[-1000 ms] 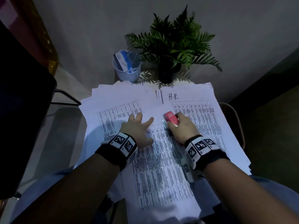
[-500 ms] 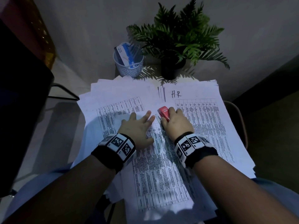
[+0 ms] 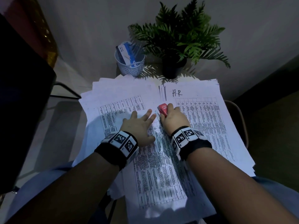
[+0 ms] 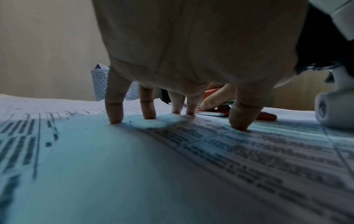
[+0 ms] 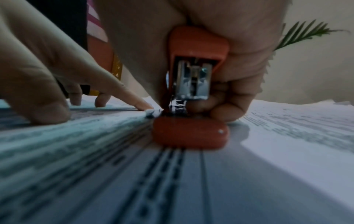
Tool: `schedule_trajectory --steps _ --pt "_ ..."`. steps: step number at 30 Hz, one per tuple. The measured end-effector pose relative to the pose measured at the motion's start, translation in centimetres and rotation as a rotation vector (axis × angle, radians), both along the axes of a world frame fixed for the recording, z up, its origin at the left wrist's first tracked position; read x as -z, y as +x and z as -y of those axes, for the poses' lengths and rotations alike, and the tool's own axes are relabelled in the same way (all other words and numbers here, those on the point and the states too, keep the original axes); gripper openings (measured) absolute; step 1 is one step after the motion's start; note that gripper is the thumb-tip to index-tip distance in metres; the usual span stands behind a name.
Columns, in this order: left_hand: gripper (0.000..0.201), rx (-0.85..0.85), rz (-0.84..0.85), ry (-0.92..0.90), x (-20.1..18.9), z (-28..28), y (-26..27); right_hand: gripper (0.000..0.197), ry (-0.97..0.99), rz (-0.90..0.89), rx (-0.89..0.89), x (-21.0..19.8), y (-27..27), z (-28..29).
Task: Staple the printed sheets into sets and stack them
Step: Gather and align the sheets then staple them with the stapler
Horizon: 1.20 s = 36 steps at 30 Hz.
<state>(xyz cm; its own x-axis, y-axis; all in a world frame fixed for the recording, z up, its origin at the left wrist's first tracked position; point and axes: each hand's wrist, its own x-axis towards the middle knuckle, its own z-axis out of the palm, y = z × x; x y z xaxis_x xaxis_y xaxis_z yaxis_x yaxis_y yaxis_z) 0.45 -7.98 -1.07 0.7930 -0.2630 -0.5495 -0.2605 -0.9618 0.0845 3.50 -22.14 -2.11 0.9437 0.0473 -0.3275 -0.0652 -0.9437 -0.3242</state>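
Printed sheets with tables cover the small table: a left pile (image 3: pixel 113 101), a right pile (image 3: pixel 208 117) marked "H.R", and a loose set (image 3: pixel 160 175) lying over the front middle. My left hand (image 3: pixel 139 125) presses spread, straight fingers (image 4: pixel 114 112) down on that set's top end. My right hand (image 3: pixel 174 118) grips a red stapler (image 3: pixel 163 108) at the set's upper corner. In the right wrist view the stapler (image 5: pixel 193 84) stands on the paper with the sheet corner (image 5: pixel 152 112) at its mouth; my left index finger touches beside it.
A white lattice cup (image 3: pixel 130 62) with a blue-white box stands at the back, a potted fern (image 3: pixel 176 46) to its right. A dark chair (image 3: pixel 19 94) is at the left. The paper piles overhang the table's edges.
My right hand has carried the stapler up and left along the set's edge to its top corner. My left hand has slid slightly forward, fingers still spread on the paper.
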Motion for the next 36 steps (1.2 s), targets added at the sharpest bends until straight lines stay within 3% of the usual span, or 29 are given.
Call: schedule_trajectory --steps 24,31,36 --pt "0.081 -0.013 -0.006 0.026 -0.4 0.4 -0.1 0.039 0.082 -0.117 -0.022 -1.0 1.6 1.4" --pt "0.060 -0.160 -0.066 -0.095 -1.7 -3.3 -0.4 0.041 -0.026 -0.094 -0.062 -0.8 -0.2 1.0" --pt "0.058 -0.062 -0.020 -0.004 -0.6 -5.3 -2.1 0.042 -0.059 -0.101 -0.100 -1.2 -1.7 0.9"
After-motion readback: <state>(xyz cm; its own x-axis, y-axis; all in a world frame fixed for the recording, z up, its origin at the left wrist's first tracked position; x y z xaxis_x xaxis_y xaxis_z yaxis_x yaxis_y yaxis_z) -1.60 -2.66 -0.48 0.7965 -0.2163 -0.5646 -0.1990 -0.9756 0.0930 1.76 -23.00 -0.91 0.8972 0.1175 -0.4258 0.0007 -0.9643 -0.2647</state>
